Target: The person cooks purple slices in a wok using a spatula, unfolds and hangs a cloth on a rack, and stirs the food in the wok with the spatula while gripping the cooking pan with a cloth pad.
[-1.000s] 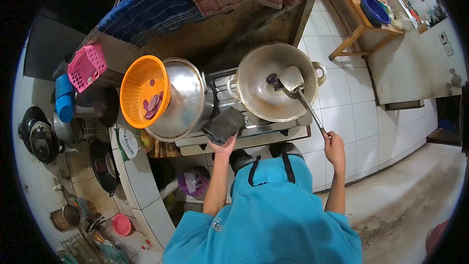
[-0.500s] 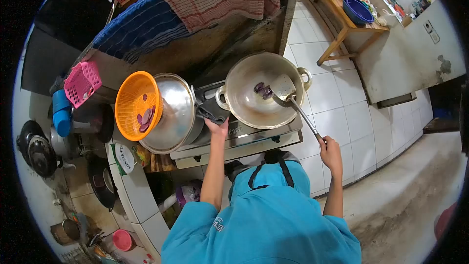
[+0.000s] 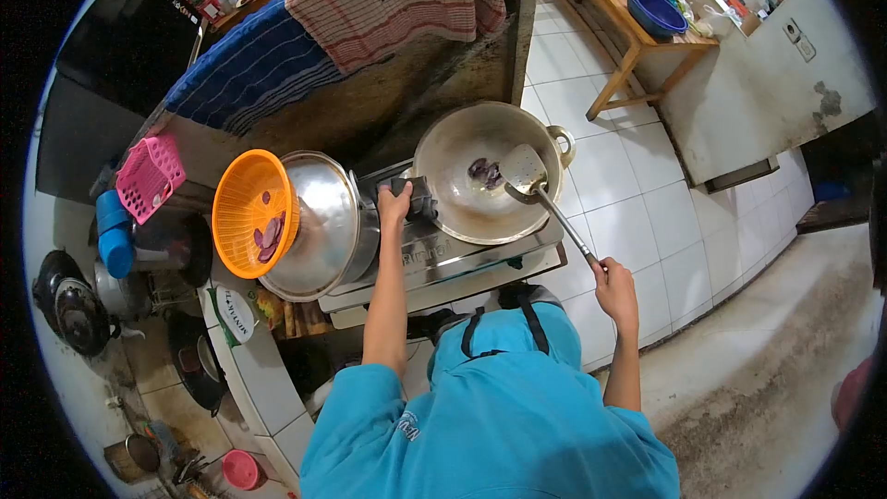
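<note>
Left hand (image 3: 395,199): yours was clenched on a dark cloth (image 3: 422,199) at the left side of the pan (image 3: 480,208); your grip hid whatever lay beneath, so you could not tell whether it held the pan too.
Right hand (image 3: 615,286): you had it wrapped around the near end of the spatula (image 3: 524,169), whose blade lay inside the pan.
Purple slices (image 3: 484,172): a small cluster sat on the pan's bottom, just left of the blade.
Cloth risk: had it slipped or bunched, your fingers could have met metal that may have been hot.
Pan risk: a one-sided pull from you could probably have turned or tipped it on the stove (image 3: 430,263).
Spatula risk: its handle slanted out across the near right rim, so a knock might have flicked slices out.
Left edge: the pot lid (image 3: 323,208) and the orange basket (image 3: 249,208) crowded that side; your elbow swinging left might have jolted them.
Far edge: the partition wall (image 3: 443,74), draped with towels (image 3: 397,9), limited your reach.
Right side: your widest room lay over the floor tiles (image 3: 637,212), with the wooden table (image 3: 610,0) well apart, far right.
</note>
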A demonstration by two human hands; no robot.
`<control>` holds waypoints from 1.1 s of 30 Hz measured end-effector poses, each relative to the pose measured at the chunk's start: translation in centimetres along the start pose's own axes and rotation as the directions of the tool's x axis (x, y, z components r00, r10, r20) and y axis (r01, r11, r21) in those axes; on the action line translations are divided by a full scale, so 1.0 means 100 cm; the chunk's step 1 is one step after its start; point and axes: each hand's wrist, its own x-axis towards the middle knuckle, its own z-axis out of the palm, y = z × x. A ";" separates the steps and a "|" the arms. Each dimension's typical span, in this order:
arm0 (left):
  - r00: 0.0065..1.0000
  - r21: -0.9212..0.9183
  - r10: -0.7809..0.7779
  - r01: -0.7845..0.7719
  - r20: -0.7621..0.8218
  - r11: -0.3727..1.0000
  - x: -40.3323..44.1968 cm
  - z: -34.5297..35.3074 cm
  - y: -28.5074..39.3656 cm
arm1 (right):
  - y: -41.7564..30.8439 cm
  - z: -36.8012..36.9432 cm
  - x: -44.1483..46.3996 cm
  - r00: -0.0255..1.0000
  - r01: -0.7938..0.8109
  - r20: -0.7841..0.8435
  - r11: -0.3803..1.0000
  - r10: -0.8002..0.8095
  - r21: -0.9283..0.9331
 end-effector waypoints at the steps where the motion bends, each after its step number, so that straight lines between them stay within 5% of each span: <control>1: 0.998 0.032 0.058 -0.057 -0.038 0.998 -0.003 0.000 0.003 | 0.000 0.000 0.000 1.000 -0.007 0.003 1.000 0.007 -0.002; 7: 0.962 0.124 0.187 -0.165 -0.199 0.979 -0.018 0.000 0.023 | 0.009 -0.004 -0.005 0.999 -0.006 -0.033 1.000 0.005 -0.012; 13: 0.941 0.202 0.303 -0.270 -0.153 0.941 -0.010 0.001 0.026 | 0.007 0.002 -0.007 0.999 -0.028 0.017 1.000 0.028 -0.006; 19: 0.982 0.227 0.186 -0.182 0.001 0.957 -0.022 0.000 0.029 | 0.008 0.015 -0.005 1.000 0.008 0.022 1.000 -0.007 -0.026; 25: 0.969 0.194 0.225 -0.201 -0.108 0.960 -0.022 0.011 0.014 | -0.005 0.005 -0.004 0.995 0.012 0.104 0.999 -0.007 -0.046; 28: 0.942 0.225 0.273 -0.228 -0.194 0.947 -0.020 0.016 0.007 | -0.001 0.005 0.003 0.989 0.126 0.083 0.988 -0.119 -0.092; 33: 0.943 0.186 0.287 -0.256 -0.168 0.949 -0.019 0.011 0.012 | -0.028 -0.010 0.008 0.987 0.124 0.144 0.930 -0.078 -0.346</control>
